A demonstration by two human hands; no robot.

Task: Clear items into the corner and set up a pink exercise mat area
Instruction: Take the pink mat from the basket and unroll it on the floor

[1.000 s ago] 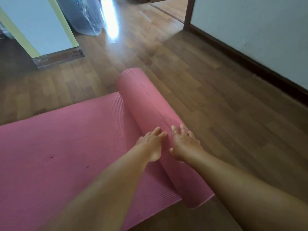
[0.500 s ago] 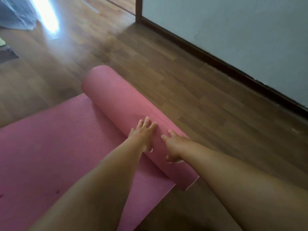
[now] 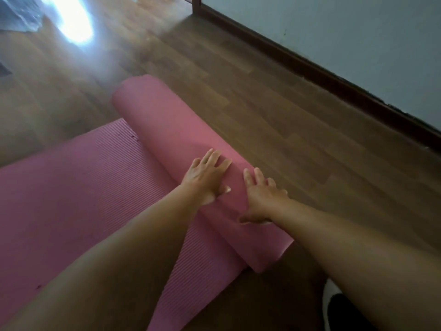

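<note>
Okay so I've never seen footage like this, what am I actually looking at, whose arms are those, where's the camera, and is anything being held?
There is no machine here: these are a person's two bare arms, filmed by one wide-angle camera worn on the head, looking forward and down. That is why the arms reach in from the bottom edge. On the wooden floor lies a pink mat, partly spread flat, with the rest in a thick roll. The left hand and the right hand rest on the roll side by side, fingers mostly straight. They press on it rather than grip it, so nothing is really held. To the right runs a pale wall with a dark skirting board.
</note>
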